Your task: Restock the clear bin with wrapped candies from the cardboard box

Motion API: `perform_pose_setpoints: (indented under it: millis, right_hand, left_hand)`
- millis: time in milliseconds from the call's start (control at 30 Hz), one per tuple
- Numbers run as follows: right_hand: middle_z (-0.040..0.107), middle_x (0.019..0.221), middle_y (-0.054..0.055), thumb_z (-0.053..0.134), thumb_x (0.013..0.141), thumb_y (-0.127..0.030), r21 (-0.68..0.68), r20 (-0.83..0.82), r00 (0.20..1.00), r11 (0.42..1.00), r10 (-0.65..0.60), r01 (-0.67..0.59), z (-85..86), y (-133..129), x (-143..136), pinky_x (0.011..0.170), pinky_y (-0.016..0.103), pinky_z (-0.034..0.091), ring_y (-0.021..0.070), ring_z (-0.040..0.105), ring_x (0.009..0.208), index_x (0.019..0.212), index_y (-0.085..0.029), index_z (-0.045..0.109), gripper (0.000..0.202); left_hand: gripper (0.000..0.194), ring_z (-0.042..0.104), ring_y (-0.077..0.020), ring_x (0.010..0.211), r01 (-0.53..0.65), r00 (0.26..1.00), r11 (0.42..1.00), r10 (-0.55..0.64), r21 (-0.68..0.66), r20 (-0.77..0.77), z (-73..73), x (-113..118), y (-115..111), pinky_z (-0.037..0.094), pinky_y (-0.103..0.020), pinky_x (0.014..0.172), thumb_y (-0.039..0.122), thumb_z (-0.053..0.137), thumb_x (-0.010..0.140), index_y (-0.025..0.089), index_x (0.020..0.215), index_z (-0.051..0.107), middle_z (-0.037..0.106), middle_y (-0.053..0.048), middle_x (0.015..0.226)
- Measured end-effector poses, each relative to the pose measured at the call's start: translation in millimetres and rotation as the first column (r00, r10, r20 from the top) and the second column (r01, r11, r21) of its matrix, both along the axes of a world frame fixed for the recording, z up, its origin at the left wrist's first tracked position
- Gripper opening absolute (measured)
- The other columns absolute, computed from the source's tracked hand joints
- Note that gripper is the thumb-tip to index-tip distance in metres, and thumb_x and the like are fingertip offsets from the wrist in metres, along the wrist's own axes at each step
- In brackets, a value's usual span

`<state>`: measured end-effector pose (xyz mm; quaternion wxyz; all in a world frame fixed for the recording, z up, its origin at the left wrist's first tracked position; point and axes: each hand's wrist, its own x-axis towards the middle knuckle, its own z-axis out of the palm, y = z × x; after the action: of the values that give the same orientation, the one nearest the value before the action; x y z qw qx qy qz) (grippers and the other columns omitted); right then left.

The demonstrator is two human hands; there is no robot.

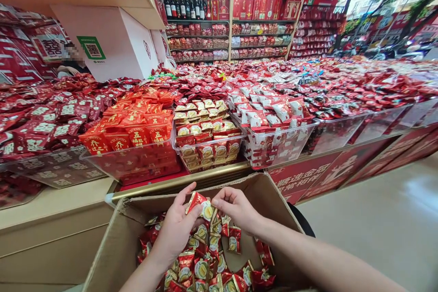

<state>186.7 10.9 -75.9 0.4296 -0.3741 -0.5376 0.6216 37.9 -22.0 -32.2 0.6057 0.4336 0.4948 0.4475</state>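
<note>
Counter (73,201) behind, packet (204,208) roughly crosswise

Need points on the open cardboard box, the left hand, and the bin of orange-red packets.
Cardboard box (118,237): head view, inner left wall.
Left hand (175,229): head view, back.
Orange-red packets (134,135): head view, front face.

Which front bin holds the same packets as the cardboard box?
The clear bin between the orange-red packets and the red-and-white packets; only its stacked packets match the durian-printed packets in the cardboard box.
</note>
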Motion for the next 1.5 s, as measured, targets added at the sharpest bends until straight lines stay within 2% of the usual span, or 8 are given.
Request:
perform_pose_setpoints:
  millis: [167,367,500,667,833,1033,1300,1500]
  right_hand:
    - [0.049,0.058,-0.003,0.062,0.064,-0.044,-0.003,-0.012,1.000,1.000,0.001,-0.001,-8.8,-5.2,-4.6,0.051,0.020,0.035,0.0064,0.042,0.052,0.068,-0.014,0.050,0.032]
    - [0.055,0.072,0.000,0.065,0.063,-0.030,0.248,0.155,0.982,0.958,0.106,-0.142,-2.3,-1.9,-2.8,0.060,0.022,0.039,0.0095,0.047,0.064,0.082,-0.016,0.061,0.024]
    - [0.058,0.064,0.000,0.061,0.067,-0.024,0.234,0.197,0.974,0.960,0.111,-0.156,10.9,0.5,-1.0,0.058,0.022,0.039,0.0098,0.049,0.059,0.068,-0.015,0.062,0.010]
    - [0.054,0.058,-0.002,0.056,0.070,-0.024,0.275,0.181,0.983,0.958,0.032,-0.082,23.7,1.4,1.4,0.053,0.020,0.036,0.0082,0.045,0.055,0.066,-0.015,0.058,0.010]
    - [0.055,0.061,-0.001,0.053,0.074,-0.027,0.507,0.210,0.962,0.861,-0.175,0.046,81.9,16.7,14.9,0.053,0.020,0.038,0.0085,0.047,0.056,0.071,-0.016,0.056,0.012]
    - [0.057,0.068,0.000,0.049,0.076,-0.025,0.727,0.113,0.921,0.663,-0.372,0.179,149.2,75.7,24.7,0.058,0.022,0.040,0.0108,0.051,0.062,0.082,-0.017,0.053,0.010]
    - [0.060,0.067,0.000,0.049,0.073,-0.019,0.781,0.375,0.841,0.622,-0.390,-0.060,142.1,105.2,11.8,0.058,0.022,0.039,0.0107,0.052,0.061,0.077,-0.017,0.056,0.009]
    - [0.062,0.064,0.001,0.049,0.071,-0.016,0.719,0.493,0.784,0.684,-0.377,-0.123,142.0,107.6,3.2,0.057,0.022,0.038,0.0106,0.053,0.059,0.072,-0.016,0.059,0.011]
  left_hand:
    - [0.078,0.059,-0.0150,0.065,0.043,0.984,0.998,-0.034,0.051,-0.174,-8.4,-2.5,-0.3,0.045,-0.029,0.067,0.029,0.060,0.069,0.018,0.132,0.014,0.063,0.001,0.070]
    - [0.085,0.056,-0.0135,0.072,0.261,0.900,0.964,-0.228,0.041,-0.371,-13.0,-2.4,-8.0,0.041,-0.026,0.074,0.012,0.054,0.065,0.022,0.135,0.007,0.061,-0.002,0.091]
    - [0.093,0.044,-0.0091,0.049,0.270,0.910,0.963,-0.248,0.021,-0.334,-23.5,-1.2,-7.9,0.037,-0.022,0.053,0.014,0.057,0.060,0.023,0.134,0.003,0.057,0.005,0.070]
    - [0.088,0.042,-0.0108,0.053,0.264,0.953,0.960,-0.244,0.095,-0.179,-35.4,-7.2,-0.9,0.034,-0.023,0.054,0.030,0.059,0.065,0.018,0.133,0.006,0.049,0.006,0.059]
    - [0.070,0.046,-0.0117,0.054,0.229,0.929,0.944,-0.139,0.236,-0.344,-38.6,-14.2,-0.5,0.036,-0.023,0.055,0.038,0.052,0.073,0.020,0.131,0.018,0.053,0.005,0.060]
    - [0.049,0.048,-0.0121,0.054,0.243,0.860,0.922,-0.060,0.302,-0.507,-48.3,-23.4,3.3,0.039,-0.022,0.055,0.033,0.046,0.076,0.020,0.122,0.038,0.057,0.004,0.061]
    - [0.043,0.053,-0.0122,0.058,0.322,0.798,0.888,-0.068,0.329,-0.599,-49.2,-27.7,4.4,0.041,-0.021,0.058,0.025,0.044,0.076,0.019,0.118,0.044,0.061,0.001,0.067]
    - [0.043,0.052,-0.0114,0.056,0.338,0.763,0.889,-0.068,0.308,-0.642,-51.6,-26.5,3.9,0.040,-0.019,0.055,0.024,0.044,0.075,0.020,0.117,0.047,0.061,0.002,0.066]
